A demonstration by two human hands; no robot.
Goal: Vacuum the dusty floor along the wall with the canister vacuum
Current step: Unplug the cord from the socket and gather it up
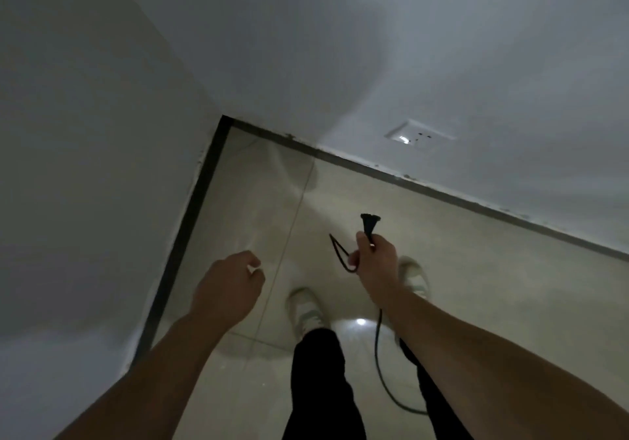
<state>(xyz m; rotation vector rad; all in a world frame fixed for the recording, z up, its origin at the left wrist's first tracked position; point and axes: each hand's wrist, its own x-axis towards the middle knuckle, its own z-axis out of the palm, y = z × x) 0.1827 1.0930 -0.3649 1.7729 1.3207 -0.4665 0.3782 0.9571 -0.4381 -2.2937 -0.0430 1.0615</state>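
Note:
My right hand grips a black power plug with its cord; a short loop of cord sticks out to the left of my fist, and the rest trails down past my right leg to the floor. A white wall socket sits low on the far wall, up and to the right of the plug. My left hand hangs over the pale tiled floor with loosely curled fingers and holds nothing. The canister vacuum is out of view.
I stand in a room corner. White walls meet at the upper left, and a dark baseboard runs along both. My two light shoes and dark trouser legs stand on the tiles below my hands.

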